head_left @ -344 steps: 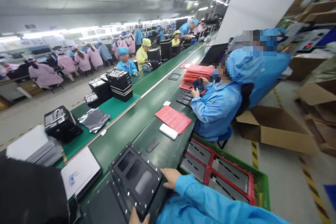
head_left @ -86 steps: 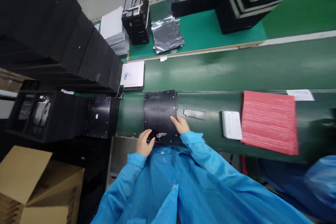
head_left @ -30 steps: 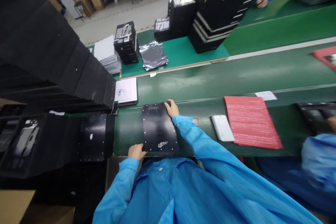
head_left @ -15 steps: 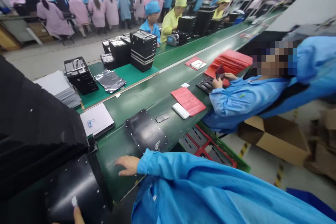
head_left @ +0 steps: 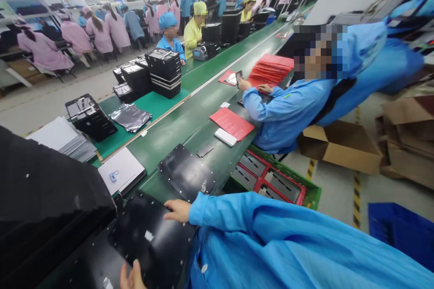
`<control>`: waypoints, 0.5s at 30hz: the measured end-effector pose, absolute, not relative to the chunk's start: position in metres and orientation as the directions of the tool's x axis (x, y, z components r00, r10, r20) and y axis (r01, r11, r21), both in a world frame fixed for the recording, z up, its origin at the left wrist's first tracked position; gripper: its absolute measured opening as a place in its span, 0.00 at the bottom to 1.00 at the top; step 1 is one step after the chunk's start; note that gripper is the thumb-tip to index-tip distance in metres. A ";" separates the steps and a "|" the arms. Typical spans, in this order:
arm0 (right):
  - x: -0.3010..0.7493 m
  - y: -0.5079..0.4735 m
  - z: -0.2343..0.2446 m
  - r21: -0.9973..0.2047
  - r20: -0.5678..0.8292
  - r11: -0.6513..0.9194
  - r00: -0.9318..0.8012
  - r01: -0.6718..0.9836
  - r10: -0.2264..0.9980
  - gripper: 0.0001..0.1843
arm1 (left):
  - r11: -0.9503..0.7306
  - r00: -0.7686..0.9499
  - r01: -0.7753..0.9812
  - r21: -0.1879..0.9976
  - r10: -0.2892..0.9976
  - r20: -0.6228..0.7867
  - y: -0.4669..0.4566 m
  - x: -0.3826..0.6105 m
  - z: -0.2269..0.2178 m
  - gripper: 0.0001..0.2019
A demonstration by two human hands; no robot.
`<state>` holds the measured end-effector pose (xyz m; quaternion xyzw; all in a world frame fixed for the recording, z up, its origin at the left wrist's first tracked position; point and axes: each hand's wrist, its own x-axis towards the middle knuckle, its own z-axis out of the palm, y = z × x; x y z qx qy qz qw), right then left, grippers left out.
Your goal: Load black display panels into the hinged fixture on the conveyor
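A dark, thin panel point(head_left: 159, 244) with white dots along its edges and a small white patch lies slantwise in front of me. At its lower left edge is my left hand point(head_left: 133, 276), closed on that edge, partly cut off by the frame. My right hand point(head_left: 178, 211) rests at the upper right edge, fingers stretched out and apart over the panel. Another dark panel point(head_left: 91, 262) lies beneath at the lower left. A similar panel point(head_left: 185, 171) with white marks sits just beyond my right hand on the green belt point(head_left: 176, 122).
A black cover point(head_left: 47, 198) rises at left. White sheets point(head_left: 118, 169) carry a blue clip point(head_left: 114, 175). Beyond lie a small dark strip point(head_left: 205, 150), a white block point(head_left: 225, 137) and red pouches point(head_left: 232, 123). A co-worker point(head_left: 288, 108) sits right, near a green crate point(head_left: 313, 196) and open carton point(head_left: 342, 144).
The dotted panel has moved from the lower left to the right, with my left hand now at its edge. My right hand now meets its upper right edge. The view has turned right.
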<state>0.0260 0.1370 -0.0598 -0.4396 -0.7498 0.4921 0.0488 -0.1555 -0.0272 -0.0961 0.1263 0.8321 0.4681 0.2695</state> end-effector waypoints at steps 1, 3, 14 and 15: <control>0.049 0.146 -0.057 -0.778 -0.344 0.119 -0.578 0.617 0.740 0.23 | 0.507 -0.795 -0.091 0.857 0.481 -0.369 -0.011 -0.138 -0.095 0.34; 0.092 0.166 -0.054 -0.765 -0.328 0.087 -0.502 0.639 0.800 0.19 | 0.468 -0.723 -0.154 0.870 0.547 -0.422 0.023 -0.101 -0.093 0.37; 0.220 0.247 -0.060 -0.775 -0.133 0.176 -0.428 0.608 0.894 0.19 | 0.578 -0.677 0.081 0.812 0.630 -0.381 0.139 -0.018 -0.080 0.36; 0.228 0.256 -0.060 -0.773 -0.079 0.217 -0.430 0.596 0.899 0.20 | 0.593 -0.696 0.199 0.780 0.646 -0.314 0.142 -0.014 -0.075 0.35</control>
